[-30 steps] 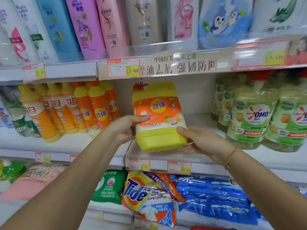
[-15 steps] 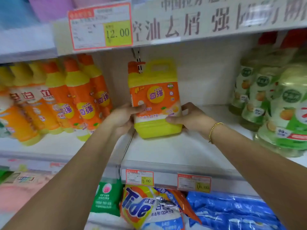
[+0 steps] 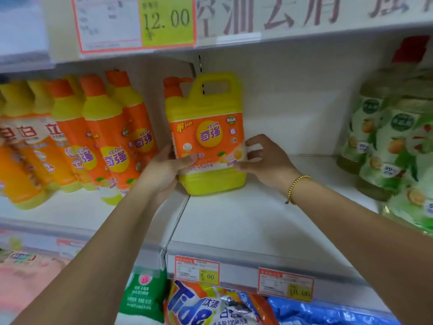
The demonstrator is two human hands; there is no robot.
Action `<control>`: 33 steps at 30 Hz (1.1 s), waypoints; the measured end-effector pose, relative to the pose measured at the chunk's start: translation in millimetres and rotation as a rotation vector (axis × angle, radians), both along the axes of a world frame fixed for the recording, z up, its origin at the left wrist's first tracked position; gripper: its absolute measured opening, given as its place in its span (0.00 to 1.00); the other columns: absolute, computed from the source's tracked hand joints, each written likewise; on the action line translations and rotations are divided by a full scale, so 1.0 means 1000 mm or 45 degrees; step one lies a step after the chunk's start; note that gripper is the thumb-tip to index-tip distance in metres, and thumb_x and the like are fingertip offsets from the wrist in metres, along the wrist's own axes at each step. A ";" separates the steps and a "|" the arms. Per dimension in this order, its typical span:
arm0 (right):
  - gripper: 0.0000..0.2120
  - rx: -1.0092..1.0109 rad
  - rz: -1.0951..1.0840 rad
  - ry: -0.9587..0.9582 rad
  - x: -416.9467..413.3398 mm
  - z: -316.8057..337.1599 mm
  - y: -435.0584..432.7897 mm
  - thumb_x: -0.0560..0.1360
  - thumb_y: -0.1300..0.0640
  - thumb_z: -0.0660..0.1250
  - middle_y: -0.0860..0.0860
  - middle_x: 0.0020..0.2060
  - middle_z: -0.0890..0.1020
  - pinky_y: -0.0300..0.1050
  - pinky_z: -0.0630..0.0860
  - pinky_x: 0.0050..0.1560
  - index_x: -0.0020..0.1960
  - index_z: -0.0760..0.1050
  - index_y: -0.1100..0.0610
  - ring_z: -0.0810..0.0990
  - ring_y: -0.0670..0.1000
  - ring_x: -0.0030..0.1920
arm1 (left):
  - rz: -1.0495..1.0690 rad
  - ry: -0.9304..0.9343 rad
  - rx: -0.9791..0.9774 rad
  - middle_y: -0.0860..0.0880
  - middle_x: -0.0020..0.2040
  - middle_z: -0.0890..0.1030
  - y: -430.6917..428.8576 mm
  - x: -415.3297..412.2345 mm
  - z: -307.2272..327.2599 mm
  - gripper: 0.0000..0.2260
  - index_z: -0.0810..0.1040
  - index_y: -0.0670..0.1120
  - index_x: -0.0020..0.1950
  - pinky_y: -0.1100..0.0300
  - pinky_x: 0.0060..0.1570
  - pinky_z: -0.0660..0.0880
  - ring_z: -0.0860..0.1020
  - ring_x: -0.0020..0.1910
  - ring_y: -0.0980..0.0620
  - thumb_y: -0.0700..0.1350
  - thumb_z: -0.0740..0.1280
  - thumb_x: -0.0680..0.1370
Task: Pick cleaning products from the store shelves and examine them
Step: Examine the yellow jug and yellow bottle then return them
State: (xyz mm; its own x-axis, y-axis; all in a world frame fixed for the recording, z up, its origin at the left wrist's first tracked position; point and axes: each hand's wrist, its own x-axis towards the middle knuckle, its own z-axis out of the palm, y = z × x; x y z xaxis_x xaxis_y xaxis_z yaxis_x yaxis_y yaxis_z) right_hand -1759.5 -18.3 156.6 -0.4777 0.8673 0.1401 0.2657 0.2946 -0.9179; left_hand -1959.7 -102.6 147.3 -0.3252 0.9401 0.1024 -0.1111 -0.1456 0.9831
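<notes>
The fingers (image 3: pixel 254 140) of the right hand (image 3: pixel 269 160) are curled against the right side of the yellow detergent jug (image 3: pixel 208 137), thumb on the lower front label, grasping it. The left hand (image 3: pixel 161 171) grasps the jug's lower left corner, thumb laid across the front and fingers hidden behind. The jug stands upright in the middle of the frame, orange cap and handle on top, its base on the white shelf (image 3: pixel 234 219). A gold bead bracelet (image 3: pixel 296 186) circles the right wrist. Just left of the jug stand orange-and-yellow bottles (image 3: pixel 112 141); well apart at the right edge are green bottles (image 3: pixel 384 146). At the upper left hangs a 12.00 price tag (image 3: pixel 164 19). Below the shelf edge lies a Tide bag (image 3: pixel 199 306)
</notes>
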 end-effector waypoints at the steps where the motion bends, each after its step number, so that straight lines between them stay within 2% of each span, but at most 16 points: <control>1: 0.23 -0.002 0.029 0.015 -0.002 -0.001 0.002 0.67 0.64 0.76 0.51 0.49 0.79 0.37 0.76 0.46 0.56 0.69 0.54 0.79 0.50 0.50 | 0.022 -0.021 0.015 0.45 0.59 0.82 0.004 -0.001 0.000 0.27 0.73 0.48 0.66 0.42 0.56 0.76 0.81 0.57 0.44 0.40 0.74 0.68; 3: 0.24 0.007 0.067 -0.055 -0.006 -0.005 0.007 0.67 0.64 0.76 0.52 0.52 0.78 0.38 0.74 0.49 0.58 0.69 0.56 0.78 0.51 0.55 | 0.069 -0.078 0.025 0.46 0.56 0.83 0.010 -0.004 0.000 0.21 0.74 0.51 0.61 0.42 0.55 0.77 0.82 0.54 0.46 0.38 0.72 0.71; 5: 0.25 -0.041 0.052 -0.059 -0.011 -0.007 0.010 0.67 0.62 0.76 0.52 0.53 0.78 0.48 0.76 0.56 0.58 0.67 0.57 0.78 0.53 0.56 | 0.062 -0.095 0.034 0.46 0.56 0.82 0.016 -0.005 0.001 0.17 0.73 0.52 0.60 0.45 0.54 0.78 0.82 0.52 0.48 0.36 0.67 0.75; 8: 0.24 -0.104 0.013 -0.010 -0.022 -0.009 0.015 0.67 0.61 0.77 0.53 0.50 0.79 0.58 0.77 0.56 0.53 0.64 0.57 0.79 0.56 0.54 | 0.080 -0.032 0.058 0.47 0.56 0.81 0.025 -0.011 0.001 0.21 0.72 0.50 0.62 0.50 0.52 0.78 0.81 0.52 0.50 0.30 0.65 0.75; 11: 0.22 0.053 -0.099 -0.112 -0.031 -0.010 0.018 0.68 0.59 0.76 0.53 0.48 0.78 0.51 0.75 0.54 0.51 0.64 0.57 0.77 0.53 0.51 | 0.202 0.106 0.071 0.47 0.57 0.80 0.032 -0.017 -0.001 0.26 0.68 0.47 0.69 0.50 0.58 0.76 0.79 0.55 0.50 0.30 0.66 0.74; 13: 0.20 0.133 -0.150 -0.175 -0.037 -0.012 0.015 0.69 0.59 0.74 0.50 0.42 0.74 0.44 0.71 0.42 0.50 0.63 0.57 0.73 0.52 0.45 | 0.306 0.244 0.047 0.51 0.56 0.79 0.038 -0.014 -0.002 0.29 0.67 0.49 0.70 0.53 0.57 0.75 0.78 0.56 0.49 0.31 0.70 0.72; 15: 0.19 0.187 -0.178 -0.229 -0.042 -0.015 0.014 0.70 0.60 0.72 0.47 0.36 0.70 0.39 0.64 0.32 0.49 0.61 0.57 0.70 0.52 0.41 | 0.454 0.395 -0.013 0.52 0.55 0.78 0.044 -0.006 -0.002 0.34 0.65 0.50 0.66 0.55 0.56 0.74 0.77 0.56 0.49 0.37 0.78 0.66; 16: 0.18 0.219 -0.187 -0.254 -0.045 -0.015 0.014 0.71 0.60 0.72 0.46 0.34 0.69 0.38 0.62 0.30 0.48 0.61 0.57 0.70 0.52 0.40 | 0.548 0.485 -0.057 0.52 0.55 0.78 0.047 -0.001 -0.002 0.39 0.65 0.49 0.65 0.54 0.57 0.74 0.77 0.57 0.49 0.46 0.82 0.59; 18: 0.17 0.294 -0.194 -0.302 -0.048 -0.015 0.014 0.71 0.62 0.70 0.47 0.33 0.69 0.37 0.61 0.29 0.48 0.61 0.57 0.70 0.53 0.39 | 0.676 0.687 -0.187 0.47 0.62 0.77 0.054 0.010 0.001 0.57 0.62 0.44 0.70 0.52 0.60 0.73 0.75 0.62 0.45 0.66 0.78 0.47; 19: 0.16 0.331 -0.193 -0.320 -0.048 -0.014 0.013 0.72 0.62 0.70 0.48 0.34 0.71 0.38 0.61 0.29 0.48 0.61 0.56 0.71 0.54 0.40 | 0.712 0.764 -0.274 0.43 0.67 0.73 0.056 0.016 0.002 0.63 0.57 0.41 0.74 0.51 0.63 0.70 0.71 0.67 0.43 0.69 0.76 0.48; 21: 0.14 0.398 -0.149 -0.379 -0.045 -0.014 0.015 0.73 0.62 0.68 0.52 0.42 0.76 0.41 0.67 0.33 0.49 0.63 0.56 0.74 0.55 0.42 | 0.798 0.776 -0.388 0.39 0.71 0.66 0.059 0.024 0.002 0.64 0.45 0.36 0.76 0.50 0.65 0.65 0.65 0.71 0.39 0.61 0.80 0.56; 22: 0.13 0.418 -0.102 -0.441 -0.040 -0.015 0.018 0.73 0.62 0.68 0.54 0.47 0.78 0.43 0.70 0.39 0.51 0.65 0.56 0.76 0.56 0.45 | 0.822 0.781 -0.391 0.39 0.72 0.65 0.061 0.025 0.001 0.63 0.43 0.36 0.76 0.50 0.65 0.65 0.64 0.72 0.39 0.57 0.81 0.58; 25: 0.16 0.451 0.080 -0.819 -0.017 -0.016 0.023 0.75 0.56 0.67 0.53 0.59 0.77 0.43 0.71 0.54 0.60 0.70 0.56 0.77 0.56 0.56 | 0.847 0.806 -0.356 0.39 0.70 0.67 0.066 0.019 -0.001 0.59 0.50 0.35 0.75 0.54 0.62 0.67 0.66 0.70 0.40 0.57 0.82 0.57; 28: 0.14 0.650 0.162 -1.213 0.005 -0.020 0.021 0.79 0.49 0.59 0.54 0.57 0.76 0.45 0.70 0.54 0.60 0.71 0.55 0.75 0.56 0.57 | 0.728 0.711 -0.270 0.44 0.66 0.73 0.076 0.008 0.000 0.59 0.59 0.39 0.72 0.58 0.57 0.69 0.70 0.67 0.43 0.62 0.81 0.49; 30: 0.15 0.740 0.189 -1.268 0.013 -0.024 0.018 0.80 0.49 0.56 0.55 0.58 0.74 0.45 0.71 0.54 0.62 0.70 0.55 0.75 0.57 0.56 | 0.687 0.629 -0.184 0.45 0.63 0.75 0.084 0.003 -0.003 0.63 0.60 0.42 0.70 0.56 0.58 0.72 0.72 0.65 0.46 0.66 0.77 0.41; 33: 0.15 0.766 0.205 -1.246 0.015 -0.028 0.016 0.81 0.49 0.54 0.55 0.58 0.73 0.46 0.71 0.54 0.62 0.70 0.55 0.75 0.57 0.56 | 0.678 0.603 -0.118 0.44 0.63 0.74 0.102 -0.005 -0.015 0.68 0.59 0.41 0.69 0.50 0.61 0.74 0.73 0.64 0.45 0.70 0.75 0.36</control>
